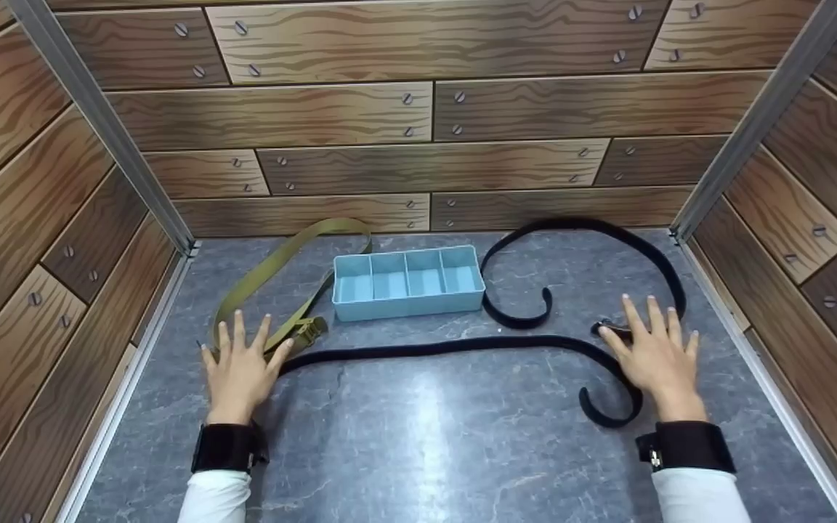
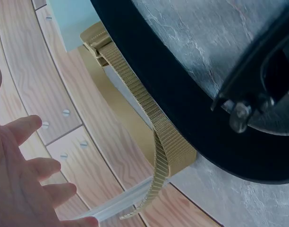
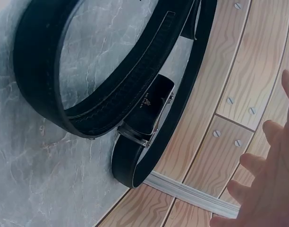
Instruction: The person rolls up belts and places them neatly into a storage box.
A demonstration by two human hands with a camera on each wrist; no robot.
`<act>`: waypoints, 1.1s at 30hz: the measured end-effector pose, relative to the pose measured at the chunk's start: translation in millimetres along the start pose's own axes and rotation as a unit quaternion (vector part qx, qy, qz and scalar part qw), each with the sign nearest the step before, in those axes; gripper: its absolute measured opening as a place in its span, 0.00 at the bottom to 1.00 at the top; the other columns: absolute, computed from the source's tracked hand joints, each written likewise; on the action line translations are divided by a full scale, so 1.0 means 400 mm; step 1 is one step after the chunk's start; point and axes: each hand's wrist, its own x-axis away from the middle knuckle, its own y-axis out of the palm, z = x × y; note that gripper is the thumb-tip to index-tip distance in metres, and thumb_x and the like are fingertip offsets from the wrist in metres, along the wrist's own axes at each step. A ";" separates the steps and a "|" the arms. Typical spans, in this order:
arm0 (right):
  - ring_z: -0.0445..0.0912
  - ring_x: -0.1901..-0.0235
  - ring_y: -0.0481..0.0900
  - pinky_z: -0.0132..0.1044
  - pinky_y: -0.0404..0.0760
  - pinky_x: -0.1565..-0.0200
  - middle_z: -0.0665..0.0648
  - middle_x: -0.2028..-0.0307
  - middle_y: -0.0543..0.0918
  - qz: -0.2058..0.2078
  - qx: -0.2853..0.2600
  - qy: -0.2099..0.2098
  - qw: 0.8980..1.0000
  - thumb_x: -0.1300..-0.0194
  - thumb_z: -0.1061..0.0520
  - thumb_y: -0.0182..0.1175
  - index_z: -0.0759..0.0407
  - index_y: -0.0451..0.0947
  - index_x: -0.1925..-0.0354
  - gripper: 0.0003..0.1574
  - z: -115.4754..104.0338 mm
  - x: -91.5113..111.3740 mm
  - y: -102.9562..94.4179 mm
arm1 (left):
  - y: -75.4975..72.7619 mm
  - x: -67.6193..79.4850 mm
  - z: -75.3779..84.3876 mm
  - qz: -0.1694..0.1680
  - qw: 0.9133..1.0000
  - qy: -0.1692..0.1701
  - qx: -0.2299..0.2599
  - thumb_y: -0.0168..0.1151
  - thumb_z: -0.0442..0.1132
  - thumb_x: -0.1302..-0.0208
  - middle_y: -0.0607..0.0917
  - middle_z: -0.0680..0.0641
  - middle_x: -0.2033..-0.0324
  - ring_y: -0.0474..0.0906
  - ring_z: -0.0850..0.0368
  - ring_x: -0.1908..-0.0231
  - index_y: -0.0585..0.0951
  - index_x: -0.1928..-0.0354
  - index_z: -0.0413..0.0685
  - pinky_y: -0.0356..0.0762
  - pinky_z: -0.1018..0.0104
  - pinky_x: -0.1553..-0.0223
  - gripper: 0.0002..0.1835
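My left hand (image 1: 238,367) is palm down with fingers spread, holding nothing. It overlaps the olive webbing belt (image 1: 259,270), whose plastic buckle (image 1: 309,330) lies just right of the fingers. One black belt (image 1: 426,349) stretches across the front, its right end curled; its metal-pronged buckle (image 2: 239,116) appears in the left wrist view. Likewise spread and without a grip, my right hand (image 1: 654,359) is over the buckle end of a second black belt (image 1: 571,224), looped at the back right. The right wrist view shows that belt's dark plate buckle (image 3: 149,104).
A light blue box (image 1: 411,305) with several compartments stands between the olive belt and the looped black belt. Wood-patterned walls (image 1: 360,116) enclose the grey marbled floor (image 1: 426,450) at the back and both sides, with metal strips along the corners.
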 end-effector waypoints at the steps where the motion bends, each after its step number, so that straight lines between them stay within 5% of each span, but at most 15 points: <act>1: 0.72 0.29 0.33 0.74 0.26 0.40 0.71 0.25 0.41 0.000 0.001 -0.001 1.000 0.29 0.26 0.38 0.42 0.36 0.22 0.49 0.000 0.001 0.002 | 0.001 0.002 0.002 -0.002 1.000 0.000 0.000 0.36 0.71 0.31 0.40 0.34 0.25 0.32 0.31 0.28 0.55 0.24 0.55 0.22 0.29 0.38 0.42; 8: 0.77 0.38 0.58 0.76 0.51 0.43 0.76 0.31 0.56 -0.034 0.005 0.003 0.999 0.32 0.22 0.36 0.51 0.43 0.22 0.54 0.004 0.014 0.022 | 0.012 0.011 0.026 -0.008 1.000 0.004 0.007 0.37 0.69 0.30 0.47 0.32 0.26 0.42 0.28 0.29 0.60 0.25 0.51 0.29 0.29 0.36 0.41; 17: 0.73 0.44 0.70 0.72 0.67 0.52 0.74 0.40 0.72 -0.044 -0.019 -0.012 0.999 0.34 0.26 0.48 0.63 0.67 0.33 0.50 0.001 0.048 0.062 | 0.051 0.024 0.087 -0.012 1.000 0.025 0.002 0.44 0.65 0.29 0.61 0.31 0.31 0.60 0.30 0.34 0.67 0.29 0.48 0.48 0.30 0.37 0.37; 25: 0.72 0.50 0.74 0.66 0.70 0.50 0.74 0.51 0.79 -0.071 -0.045 -0.058 0.995 0.54 0.50 0.77 0.71 0.78 0.48 0.40 0.024 0.107 0.084 | 0.101 0.054 0.164 -0.022 0.997 0.065 0.020 0.57 0.58 0.33 0.69 0.33 0.34 0.69 0.32 0.39 0.72 0.33 0.45 0.57 0.32 0.39 0.33; 33: 0.72 0.51 0.73 0.66 0.69 0.48 0.71 0.53 0.78 -0.096 -0.043 -0.068 0.992 0.64 0.67 0.76 0.69 0.83 0.57 0.29 0.047 0.131 0.089 | 0.158 0.085 0.206 -0.014 0.993 0.113 0.028 0.66 0.50 0.38 0.76 0.34 0.40 0.78 0.32 0.49 0.78 0.39 0.43 0.70 0.35 0.48 0.28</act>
